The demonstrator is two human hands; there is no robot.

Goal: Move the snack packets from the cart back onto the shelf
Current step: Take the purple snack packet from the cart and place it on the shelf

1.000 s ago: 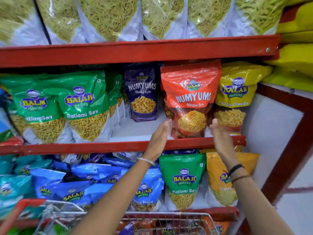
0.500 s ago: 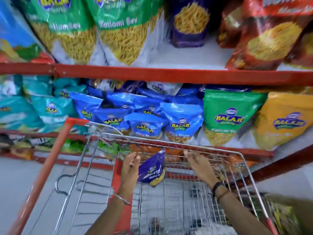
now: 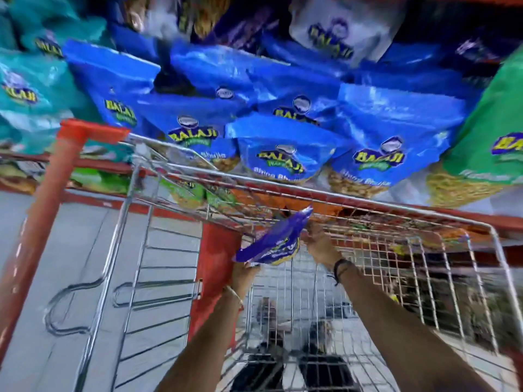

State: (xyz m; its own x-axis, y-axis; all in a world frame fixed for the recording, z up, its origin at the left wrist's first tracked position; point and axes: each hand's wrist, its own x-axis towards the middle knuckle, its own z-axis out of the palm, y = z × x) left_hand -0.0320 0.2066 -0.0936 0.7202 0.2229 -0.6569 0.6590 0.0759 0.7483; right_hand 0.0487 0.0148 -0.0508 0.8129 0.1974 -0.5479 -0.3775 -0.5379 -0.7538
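Observation:
A purple snack packet hangs tilted inside the wire cart, held between both hands. My left hand grips its lower left corner from below. My right hand holds its right edge, fingers partly hidden behind the packet. The shelf beyond the cart is packed with blue Balaji packets, teal ones at the left and a green one at the right. The picture is blurred by motion.
The cart's red handle bar runs down the left side, with a folded wire child seat beside it. Grey floor shows through the cart's mesh. A lower shelf holds green and orange packets behind the cart's rim.
My hands left the upper shelf and dropped into the cart. They took hold of the purple packet and have raised it; the camera tilted down and closer.

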